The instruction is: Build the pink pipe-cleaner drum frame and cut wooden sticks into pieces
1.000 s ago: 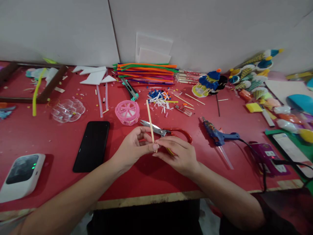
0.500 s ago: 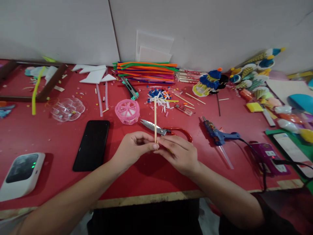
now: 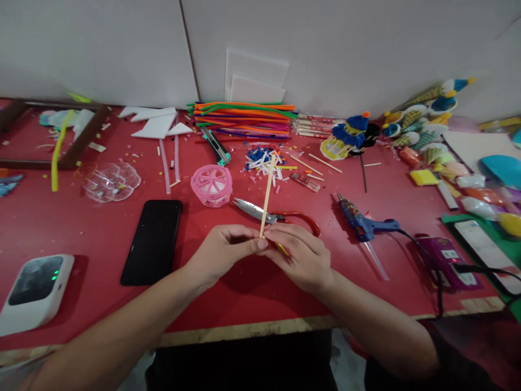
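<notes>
A thin wooden stick (image 3: 266,198) stands up between my hands, its top leaning to the right. My left hand (image 3: 223,251) is closed, with thumb and fingers pinching the stick's lower end. My right hand (image 3: 299,252) is closed too, its fingertips meeting the left thumb at the stick's base. A small yellow strip (image 3: 281,248) shows beneath the right fingers; the rest of it is hidden. Just beyond the hands lie scissors (image 3: 268,216) with red handles, partly behind the stick. Farther back is a pile of blue, white and orange snippets (image 3: 260,160).
A black phone (image 3: 152,241) and a pink wheel-like craft piece (image 3: 211,185) lie to the left. At right are a blue glue gun (image 3: 360,220) with its cord and a purple power box (image 3: 448,262). Colourful pipe cleaners (image 3: 244,119) and a cutter knife (image 3: 215,145) are at the back.
The stick has tilted from upright to a lean toward the right. More of the yellow strip shows under my right fingers. Both hands stay nearly in place.
</notes>
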### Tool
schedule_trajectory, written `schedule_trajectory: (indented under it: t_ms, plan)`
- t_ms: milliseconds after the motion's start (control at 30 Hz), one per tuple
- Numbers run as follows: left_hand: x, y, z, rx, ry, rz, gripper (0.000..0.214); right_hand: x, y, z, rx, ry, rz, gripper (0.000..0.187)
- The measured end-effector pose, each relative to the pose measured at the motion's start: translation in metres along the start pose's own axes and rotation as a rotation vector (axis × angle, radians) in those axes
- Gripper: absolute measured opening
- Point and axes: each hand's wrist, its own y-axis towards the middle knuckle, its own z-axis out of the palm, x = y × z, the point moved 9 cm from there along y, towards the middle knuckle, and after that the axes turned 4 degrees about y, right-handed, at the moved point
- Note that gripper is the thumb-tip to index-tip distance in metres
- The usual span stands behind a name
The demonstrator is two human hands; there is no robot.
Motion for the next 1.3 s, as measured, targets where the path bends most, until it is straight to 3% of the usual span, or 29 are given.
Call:
schedule_trajectory:
  t_ms: [167, 467, 667, 833, 967, 1300]
  plan:
    - [0.002, 0.000, -0.001, 0.000, -0.033, -0.011, 0.009, 0.001, 0.001, 0.000, 0.015, -0.016, -0.019, 0.019]
    - [0.002, 0.000, -0.004, -0.027, 0.015, -0.030, 0.011, 0.004, 0.001, 0.002, 0.044, -0.041, -0.039, 0.016]
    - [0.004, 0.000, -0.003, 0.020, 0.022, -0.126, 0.016, 0.003, 0.000, 0.002, 0.044, 0.004, -0.031, 0.015]
    - [0.005, 0.000, 0.001, 0.150, 0.067, -0.204, 0.017, 0.003, -0.002, 0.005, 0.067, 0.083, -0.016, 0.016]
    - [0.005, -0.001, 0.001, 0.187, 0.102, -0.227, 0.012, 0.004, -0.004, 0.006, 0.074, 0.074, -0.015, 0.018]
    - [0.002, 0.001, 0.001, 0.204, 0.184, -0.121, 0.009, 0.005, -0.005, 0.011, 0.108, 0.036, -0.059, 0.017]
